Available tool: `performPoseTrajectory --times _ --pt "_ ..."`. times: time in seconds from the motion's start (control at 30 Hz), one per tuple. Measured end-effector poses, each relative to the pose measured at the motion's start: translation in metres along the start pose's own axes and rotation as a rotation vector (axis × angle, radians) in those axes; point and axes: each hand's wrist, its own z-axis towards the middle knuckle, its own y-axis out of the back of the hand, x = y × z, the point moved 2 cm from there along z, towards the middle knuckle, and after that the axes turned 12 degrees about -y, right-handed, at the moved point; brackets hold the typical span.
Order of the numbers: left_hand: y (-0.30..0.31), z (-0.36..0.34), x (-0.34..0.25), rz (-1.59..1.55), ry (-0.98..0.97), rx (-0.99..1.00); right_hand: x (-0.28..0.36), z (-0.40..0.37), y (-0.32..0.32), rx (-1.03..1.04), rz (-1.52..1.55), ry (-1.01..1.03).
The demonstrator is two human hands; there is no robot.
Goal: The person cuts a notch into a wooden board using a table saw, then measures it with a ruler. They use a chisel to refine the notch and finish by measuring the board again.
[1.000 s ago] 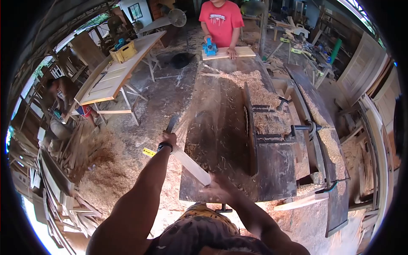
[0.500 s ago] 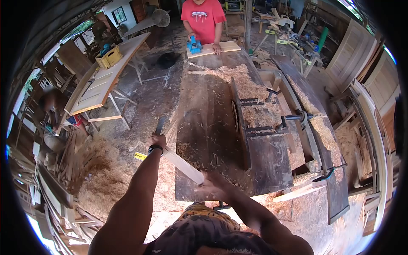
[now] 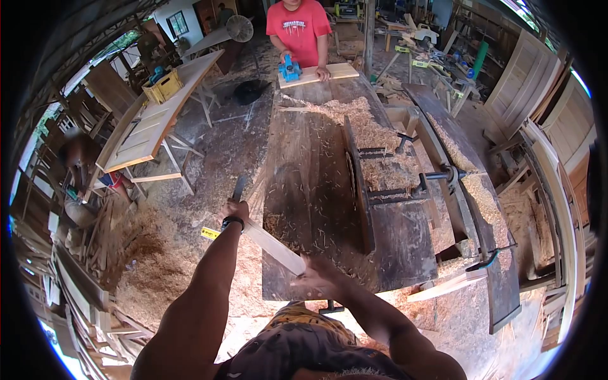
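Observation:
A short pale wooden board (image 3: 275,248) slants across the near left corner of the workbench. My left hand (image 3: 235,209) is closed at its far end, a dark band round the wrist. Beyond that fist a dark, flat strip (image 3: 239,187) sticks out; I cannot make out its kind or whether the fist grips it too. My right hand (image 3: 313,277) holds the near end of the board, its fingers partly blurred. Just left of my left wrist shows a yellow label-like piece (image 3: 209,233) with dark print.
Shavings lie over the dark workbench (image 3: 297,221), which carries clamps (image 3: 437,176). Across it, a person in a red shirt (image 3: 301,28) holds a blue power planer (image 3: 289,68) on a board (image 3: 339,72). Left, a door panel (image 3: 152,123) rests on trestles near another person (image 3: 79,155).
My hands and the wooden board stay almost in place. The person in red and the blue planer have shifted only slightly.

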Motion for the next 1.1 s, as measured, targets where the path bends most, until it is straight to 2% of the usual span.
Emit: performPoseTrajectory --times 0.07,0.1,0.17,0.27,0.3,0.5,0.6,0.7,0.77,0.8,0.87,0.9,0.97,1.1 --pt "0.001 0.000 -0.002 0.021 0.001 0.000 0.002 0.004 -0.005 0.093 0.445 0.133" --pt "0.002 -0.001 -0.002 0.043 0.003 0.002 -0.002 0.001 -0.004 0.092 0.448 0.134" --pt "-0.003 0.002 0.003 0.039 0.000 0.004 0.046 -0.026 0.026 -0.071 0.173 0.138" --pt "-0.010 0.008 0.006 0.043 -0.007 -0.004 -0.057 0.037 -0.033 -0.162 0.425 0.319" --pt "-0.011 0.008 0.008 0.053 -0.014 -0.012 -0.067 0.042 -0.037 -0.163 0.426 0.321" --pt "-0.003 0.004 0.001 0.061 -0.001 0.026 -0.092 0.058 -0.049 -0.175 0.435 0.269" --pt "-0.003 0.005 0.002 0.046 0.004 0.018 -0.073 0.047 -0.039 -0.110 0.600 0.192" --pt "0.001 -0.001 -0.003 0.028 -0.002 0.017 -0.058 0.035 -0.030 -0.120 0.484 0.265" --pt "-0.001 0.001 -0.001 0.030 0.002 0.019 -0.035 0.019 -0.014 -0.264 0.107 0.335" --pt "-0.002 0.002 0.000 0.034 0.005 0.021 -0.028 0.014 -0.010 -0.262 0.106 0.336" --pt "0.001 0.000 -0.003 0.043 0.007 0.010 -0.033 0.015 -0.013 -0.083 0.193 0.198" --pt "0.003 -0.001 -0.003 0.051 0.008 0.001 -0.032 0.019 -0.015 -0.083 0.194 0.198" --pt "-0.005 0.005 0.002 0.047 0.006 -0.006 -0.045 0.031 -0.023 -0.171 0.431 0.283" --pt "-0.007 0.006 0.003 0.055 0.019 -0.011 -0.068 0.042 -0.032 -0.175 0.458 0.276"
